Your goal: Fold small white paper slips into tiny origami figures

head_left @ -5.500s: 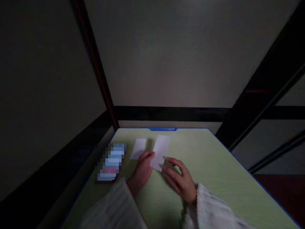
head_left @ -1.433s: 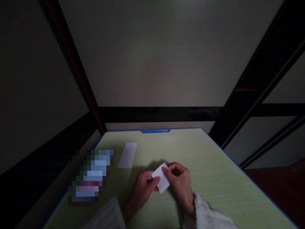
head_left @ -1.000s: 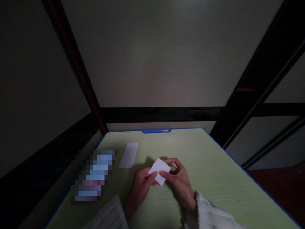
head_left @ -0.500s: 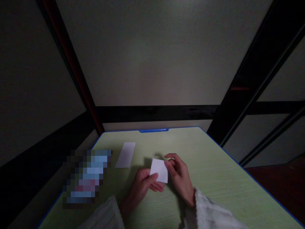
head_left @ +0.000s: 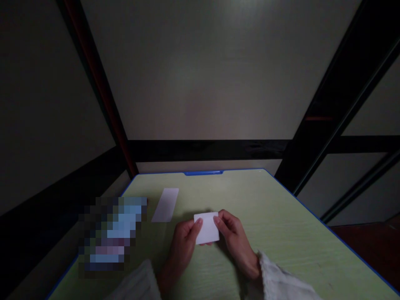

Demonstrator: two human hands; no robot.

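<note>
A small, roughly square piece of white paper (head_left: 207, 231) is held up above the table between both hands. My left hand (head_left: 185, 238) grips its left edge, thumb on the front and fingers behind. At the upper right corner, my right hand (head_left: 233, 234) pinches the paper with thumb on top. Most fingertips are hidden behind the sheet; a few show under its lower edge. Whether the paper is folded, I cannot tell for sure.
A white paper strip (head_left: 165, 205) lies flat on the pale green table (head_left: 275, 258) to the left. Beside it, a pixelated object (head_left: 115, 237) sits along the left edge. The table has a blue rim and a blue handle (head_left: 204, 172) at the far side, close to a panelled wall.
The paper has turned so its top edge is level. My right hand has shifted its hold, and my left fingers have moved behind the paper. The view has tilted slightly.
</note>
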